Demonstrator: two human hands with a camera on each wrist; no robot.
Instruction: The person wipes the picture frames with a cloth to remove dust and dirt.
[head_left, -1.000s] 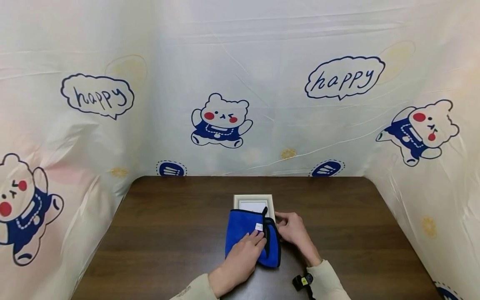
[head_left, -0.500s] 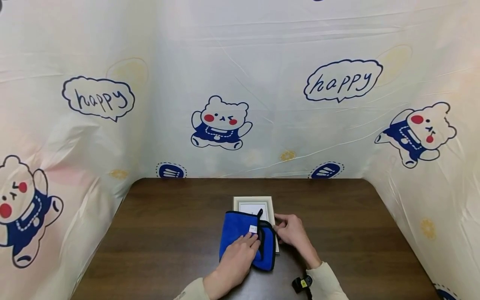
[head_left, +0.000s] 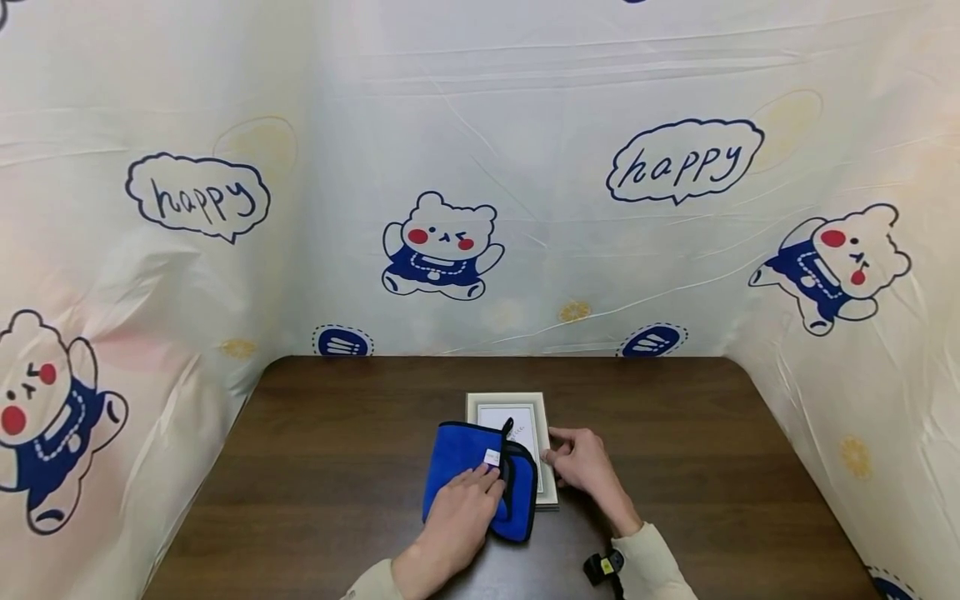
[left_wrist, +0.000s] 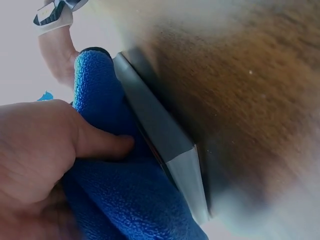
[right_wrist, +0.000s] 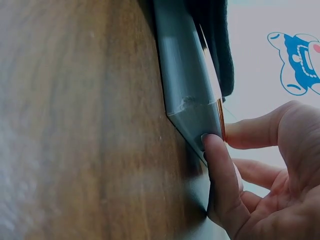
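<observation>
On the table lies a cream picture frame [head_left: 505, 398], face up, its front partly covered by a folded blue cloth [head_left: 459, 448] with black edging and a white tag. My left hand [head_left: 465, 508] rests on the cloth with fingers nearly straight. In the left wrist view, the thumb of the left hand [left_wrist: 45, 145] presses the fuzzy cloth [left_wrist: 97, 85] beside the frame's grey side [left_wrist: 150, 115]. My right hand [head_left: 585, 460] holds the frame's right edge. The right wrist view has that hand [right_wrist: 265, 175] pinching the frame [right_wrist: 182, 70] near a corner.
The dark wooden table [head_left: 337, 450] spreads around the frame. A patterned sheet [head_left: 540, 275] with bears hangs behind and along both sides. A small black device [head_left: 603, 568] is strapped at the right wrist.
My left hand has slid the cloth leftward over the frame, baring more of its right side. The right hand stays at the frame's edge. The view tilted slightly early on.
</observation>
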